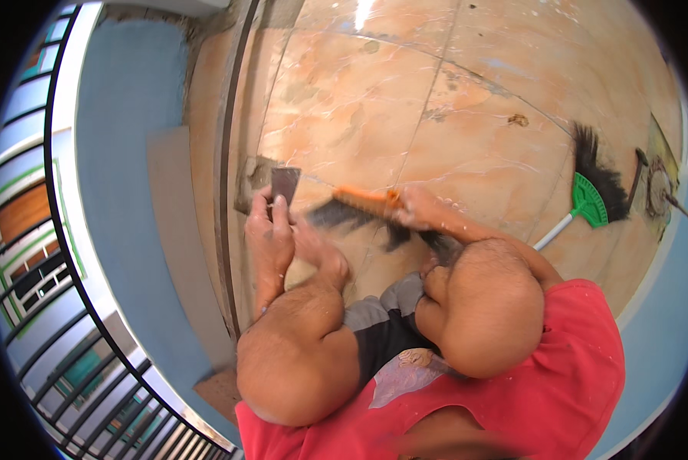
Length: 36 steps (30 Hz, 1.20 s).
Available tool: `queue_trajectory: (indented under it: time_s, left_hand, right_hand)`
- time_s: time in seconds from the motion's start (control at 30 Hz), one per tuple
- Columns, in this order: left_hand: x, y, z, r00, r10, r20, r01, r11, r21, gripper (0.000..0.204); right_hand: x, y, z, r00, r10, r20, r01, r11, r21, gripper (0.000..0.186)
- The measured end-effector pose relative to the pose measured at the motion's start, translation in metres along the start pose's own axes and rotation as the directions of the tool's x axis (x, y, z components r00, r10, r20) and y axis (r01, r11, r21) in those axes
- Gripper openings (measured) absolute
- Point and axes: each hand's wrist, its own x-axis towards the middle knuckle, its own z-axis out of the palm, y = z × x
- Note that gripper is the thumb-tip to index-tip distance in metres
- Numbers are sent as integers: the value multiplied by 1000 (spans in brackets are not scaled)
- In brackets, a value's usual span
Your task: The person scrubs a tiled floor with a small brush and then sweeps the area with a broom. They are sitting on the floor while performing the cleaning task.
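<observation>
My left hand [270, 239] grips a flat, dark grey scraper [285, 182], its wide blade pointing away from me. Just beyond and left of that hand, a rough grey patch [246, 201] shows on the floor beside the dark edge strip. My right hand [416, 207] is closed on one end of an orange hand brush [367, 201]. The brush's black bristles [340, 216] are blurred and sweep low over the tiles toward my left foot [321, 249]. My knees are bent up between my arms as I squat.
A green broom [589, 201] with black bristles and a white handle lies at the right. Near it are a dark hammer-like tool [637, 172] and a round fitting [658, 188]. A dark strip [225, 153] borders the peach tiles [359, 100]; left of it stand a blue wall [133, 92] and black railing [49, 146].
</observation>
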Motion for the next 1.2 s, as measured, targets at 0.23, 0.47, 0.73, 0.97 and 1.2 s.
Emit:
queue_trajectory:
  time_s: [0.23, 0.47, 0.73, 0.97, 1.2]
  left_hand:
    - [-75, -136, 2, 937, -321, -135, 307, 945, -112, 26]
    - [-50, -113, -4, 897, -369, -242, 319, 921, -223, 26]
    - [-38, -135, -13, 921, -340, -187, 304, 932, -199, 28]
    - [-37, -134, -12, 857, -432, -281, 311, 868, -387, 25]
    - [-55, -137, -37, 833, -437, -338, 349, 891, -291, 26]
  right_hand:
    - [60, -52, -46, 852, 297, -431, -187, 942, 279, 27]
    - [76, -65, 85, 985, -128, 113, 116, 987, 113, 36]
    - [165, -49, -40, 705, 186, -684, -236, 971, 20, 42]
    - [106, -112, 133, 880, -324, 347, 316, 945, 80, 35]
    - [265, -84, 73, 907, -23, -421, 31, 999, 12, 55]
